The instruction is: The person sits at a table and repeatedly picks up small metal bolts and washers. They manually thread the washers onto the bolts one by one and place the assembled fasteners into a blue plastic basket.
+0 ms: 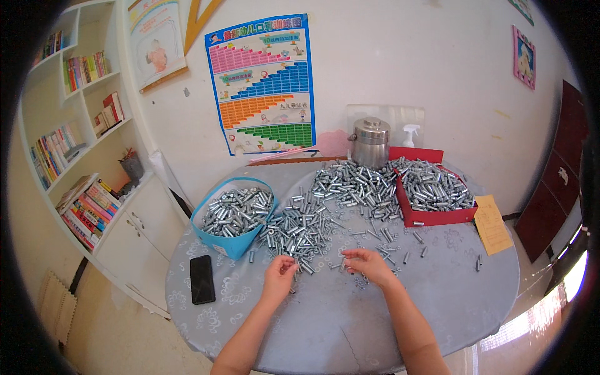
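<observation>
My left hand point(281, 272) is at the near edge of the heap of silver metal tubes and bolts point(300, 228), its fingers pinched together. A bit of metal shows by its fingertips, too small to name. To the right, my right hand point(370, 265) is also closed in a pinch, thumb against forefinger, over the tabletop. What sits between those fingertips is too small to make out. Small washers or nuts point(320, 265) lie scattered between the two hands. Loose metal tubes point(386, 235) lie just beyond my right hand.
A blue bin point(236, 249) full of metal tubes stands left; a red box point(437, 217), also full, stands right. Behind the heap is a steel canister point(371, 145). A black phone point(202, 279) lies at the left, a yellow paper point(492, 226) at the right table edge.
</observation>
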`<state>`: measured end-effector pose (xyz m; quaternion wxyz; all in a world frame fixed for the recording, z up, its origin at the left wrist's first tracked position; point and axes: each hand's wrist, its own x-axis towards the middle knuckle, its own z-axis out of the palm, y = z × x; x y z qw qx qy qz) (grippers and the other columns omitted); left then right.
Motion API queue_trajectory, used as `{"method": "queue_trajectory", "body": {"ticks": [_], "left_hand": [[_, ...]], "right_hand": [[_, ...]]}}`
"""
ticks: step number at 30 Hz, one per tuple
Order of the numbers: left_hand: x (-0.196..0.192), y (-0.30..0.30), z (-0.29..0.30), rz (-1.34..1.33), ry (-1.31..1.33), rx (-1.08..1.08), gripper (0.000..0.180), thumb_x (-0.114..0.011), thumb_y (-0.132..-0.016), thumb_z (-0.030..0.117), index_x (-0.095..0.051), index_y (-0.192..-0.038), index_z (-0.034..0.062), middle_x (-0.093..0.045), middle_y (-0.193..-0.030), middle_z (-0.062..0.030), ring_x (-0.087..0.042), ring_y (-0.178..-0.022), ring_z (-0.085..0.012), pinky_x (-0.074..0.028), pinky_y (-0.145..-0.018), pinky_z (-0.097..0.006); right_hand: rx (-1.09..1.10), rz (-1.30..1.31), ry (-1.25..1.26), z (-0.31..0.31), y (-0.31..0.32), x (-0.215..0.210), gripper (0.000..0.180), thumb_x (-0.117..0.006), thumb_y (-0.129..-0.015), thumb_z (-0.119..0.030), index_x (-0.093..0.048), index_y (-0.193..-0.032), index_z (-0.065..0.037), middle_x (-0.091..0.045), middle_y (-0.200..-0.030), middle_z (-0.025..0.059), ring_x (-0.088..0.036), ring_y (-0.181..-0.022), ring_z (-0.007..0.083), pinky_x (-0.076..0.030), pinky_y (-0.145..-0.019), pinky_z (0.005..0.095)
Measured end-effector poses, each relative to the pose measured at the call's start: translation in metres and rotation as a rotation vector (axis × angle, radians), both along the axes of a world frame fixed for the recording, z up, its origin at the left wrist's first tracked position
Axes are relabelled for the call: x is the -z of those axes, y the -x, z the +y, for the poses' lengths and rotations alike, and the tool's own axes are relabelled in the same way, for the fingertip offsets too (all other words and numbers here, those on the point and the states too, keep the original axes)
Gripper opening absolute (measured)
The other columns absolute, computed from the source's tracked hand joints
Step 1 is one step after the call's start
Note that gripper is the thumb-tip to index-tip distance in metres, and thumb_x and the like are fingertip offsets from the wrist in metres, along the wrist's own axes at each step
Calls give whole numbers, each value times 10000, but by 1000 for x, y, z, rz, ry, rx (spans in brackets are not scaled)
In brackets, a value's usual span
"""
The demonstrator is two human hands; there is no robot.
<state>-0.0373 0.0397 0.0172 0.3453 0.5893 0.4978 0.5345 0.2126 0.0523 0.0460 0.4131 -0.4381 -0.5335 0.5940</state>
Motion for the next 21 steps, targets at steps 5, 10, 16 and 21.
{"method": "queue_trajectory", "body": {"ticks": [5,10,16,21], "left_hand": [[-7,-16,-20,-661,289,118,227,-578,-790,10,-473,-990,-11,-592,-846,-116,-593,-755,-181,-510,-671,-277],[4,-17,-26,-860,388,53,180,-573,-785,-4,-482,-941,-22,-596,-884,-162,-613,-787,-233,-531,-708,-311],[6,-18,-29,-923,441,75,139,-572,-788,3,-500,-902,-32,-602,-873,-165,-619,-767,-240,-536,-693,-307],[6,-18,-31,-926,470,83,112,-578,-787,10,-518,-868,-39,-603,-863,-162,-622,-752,-232,-539,-669,-291]], "right_hand": [[-6,-4,-55,-4,9,-1,277,-625,-776,-118,-577,-1030,-15,-609,-876,30,-564,-765,96,-463,-688,233],[-64,159,-43,-11,25,0,239,-629,-775,-90,-573,-994,-15,-610,-877,37,-568,-786,98,-459,-706,234],[-80,152,-28,-15,35,1,231,-622,-775,-50,-568,-996,-13,-609,-882,33,-564,-808,90,-446,-736,217],[-61,156,-75,-16,38,7,217,-611,-778,-31,-570,-991,-15,-607,-896,25,-560,-820,81,-443,-738,208]]}}
